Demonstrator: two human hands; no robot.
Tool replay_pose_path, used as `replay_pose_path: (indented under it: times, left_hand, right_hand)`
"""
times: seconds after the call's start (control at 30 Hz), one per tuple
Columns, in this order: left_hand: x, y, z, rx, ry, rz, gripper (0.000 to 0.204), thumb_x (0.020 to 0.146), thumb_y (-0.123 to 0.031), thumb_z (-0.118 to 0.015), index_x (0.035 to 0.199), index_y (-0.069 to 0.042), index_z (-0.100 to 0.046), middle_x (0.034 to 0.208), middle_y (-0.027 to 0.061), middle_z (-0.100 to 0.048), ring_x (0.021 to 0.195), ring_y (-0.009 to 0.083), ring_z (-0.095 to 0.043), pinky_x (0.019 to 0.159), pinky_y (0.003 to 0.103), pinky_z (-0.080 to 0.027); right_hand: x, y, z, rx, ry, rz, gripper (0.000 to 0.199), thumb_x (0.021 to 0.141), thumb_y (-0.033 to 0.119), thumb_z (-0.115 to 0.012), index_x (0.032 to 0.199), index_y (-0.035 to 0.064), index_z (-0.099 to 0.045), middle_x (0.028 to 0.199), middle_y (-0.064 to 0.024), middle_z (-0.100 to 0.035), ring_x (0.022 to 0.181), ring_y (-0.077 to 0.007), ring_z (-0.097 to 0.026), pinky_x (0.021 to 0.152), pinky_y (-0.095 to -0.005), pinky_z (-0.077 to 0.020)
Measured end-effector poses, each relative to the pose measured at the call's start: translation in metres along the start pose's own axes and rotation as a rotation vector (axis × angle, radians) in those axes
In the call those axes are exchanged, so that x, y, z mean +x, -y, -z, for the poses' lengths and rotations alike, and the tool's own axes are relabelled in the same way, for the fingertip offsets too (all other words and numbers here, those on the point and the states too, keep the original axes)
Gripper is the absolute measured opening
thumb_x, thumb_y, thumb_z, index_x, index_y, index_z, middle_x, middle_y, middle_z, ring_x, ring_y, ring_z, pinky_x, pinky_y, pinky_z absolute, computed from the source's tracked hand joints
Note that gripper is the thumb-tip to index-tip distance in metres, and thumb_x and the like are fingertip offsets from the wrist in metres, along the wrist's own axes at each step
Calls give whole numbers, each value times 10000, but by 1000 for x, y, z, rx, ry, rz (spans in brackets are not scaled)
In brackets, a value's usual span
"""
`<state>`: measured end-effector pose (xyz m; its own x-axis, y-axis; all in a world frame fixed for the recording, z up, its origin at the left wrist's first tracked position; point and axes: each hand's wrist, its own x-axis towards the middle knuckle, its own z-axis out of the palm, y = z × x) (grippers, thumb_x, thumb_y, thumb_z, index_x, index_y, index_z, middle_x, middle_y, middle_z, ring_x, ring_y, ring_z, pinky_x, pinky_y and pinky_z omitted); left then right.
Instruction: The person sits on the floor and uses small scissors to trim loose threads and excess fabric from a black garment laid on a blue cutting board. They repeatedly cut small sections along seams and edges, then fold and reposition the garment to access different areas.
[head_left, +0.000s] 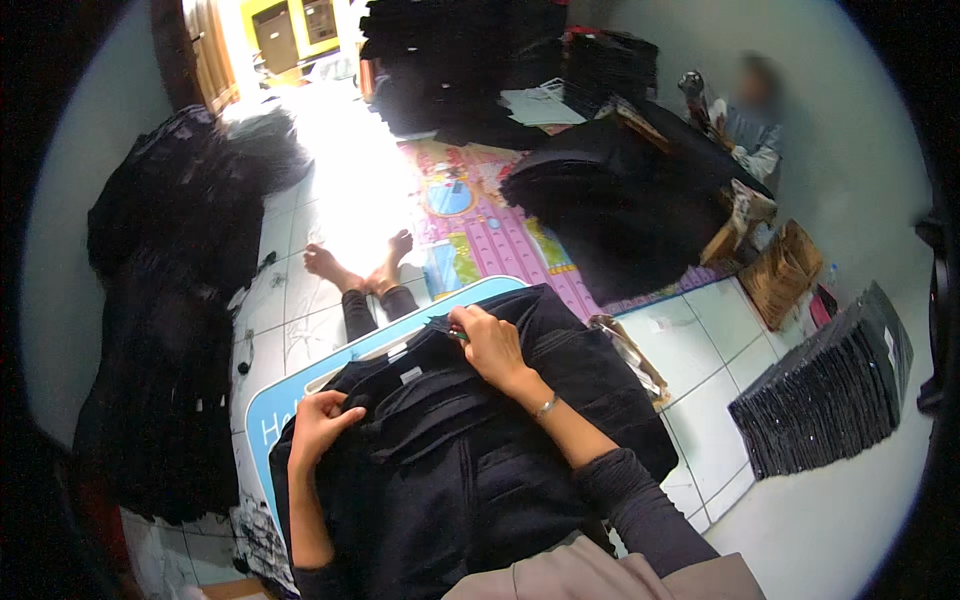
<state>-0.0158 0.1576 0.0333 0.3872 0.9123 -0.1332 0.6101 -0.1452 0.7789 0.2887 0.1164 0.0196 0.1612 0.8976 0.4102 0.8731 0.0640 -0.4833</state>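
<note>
A black garment (420, 440) that looks like a pair of trousers lies spread over a small table across my lap. A small pale label (411, 375) shows inside its waistband. My left hand (322, 425) pinches the waistband at its left side, thumb and fingers closed on the cloth. At the upper edge, my right hand (490, 348) is closed on the waistband. A small greenish thing (459, 336) peeks out under its fingers, too hidden to name. The wrist of that hand carries a bracelet.
The table's light blue rim (262, 400) surrounds the cloth. Black garments form a tall heap (160, 330) on the left and a wide one (620, 200) at right. Folded packs (825, 390) stack near a brown bag (782, 272). Another person (752, 125) sits far right, beyond a colourful mat (480, 225).
</note>
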Motion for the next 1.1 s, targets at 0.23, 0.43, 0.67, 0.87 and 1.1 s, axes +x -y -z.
replay_pose_path:
  times: [0.23, 0.43, 0.67, 0.87, 1.1]
  left_hand:
    - [-15, -12, -32, 508, -690, -382, 178, 610, -9, -641, 706, -26, -491, 665, 168, -558, 630, 384, -563, 581, 448, -440]
    - [-64, -31, -42, 625, -610, -136, 335, 676, -156, -776, 859, -33, -523, 715, 174, -598, 700, 354, -635, 627, 435, -509]
    - [-91, -17, -56, 328, -397, -160, 227, 831, -146, -676, 722, 16, -559, 686, 236, -577, 661, 417, -588, 601, 475, -460]
    - [-95, -5, -51, 63, -180, -268, 321, 944, -206, -607, 736, 27, -532, 634, 214, -488, 514, 286, -489, 528, 356, -403]
    - [-96, -7, -49, -202, -160, -240, 416, 1007, -256, -527, 707, 17, -437, 606, 79, -324, 552, 131, -314, 505, 305, -325]
  right_hand:
    - [-57, 0, 51, 71, 21, 198, 206, 835, 133, -631, 1030, 157, -570, 906, -62, -610, 715, -318, -658, 573, -428, -533]
    - [-66, -7, 69, 9, 196, 116, 177, 797, 112, -678, 970, 124, -641, 951, -75, -686, 850, -304, -671, 691, -412, -538]
    - [-16, 52, 15, 188, 394, 241, 182, 872, 267, -653, 900, 88, -640, 832, -137, -673, 780, -344, -662, 640, -446, -500]
    - [-31, 67, -16, 327, 443, 176, 464, 856, 540, -620, 810, 81, -674, 696, -132, -652, 677, -324, -663, 578, -418, -487]
    - [-38, 70, -19, 302, 353, 438, 429, 810, 446, -717, 688, 59, -579, 652, -57, -585, 570, -233, -611, 529, -337, -459]
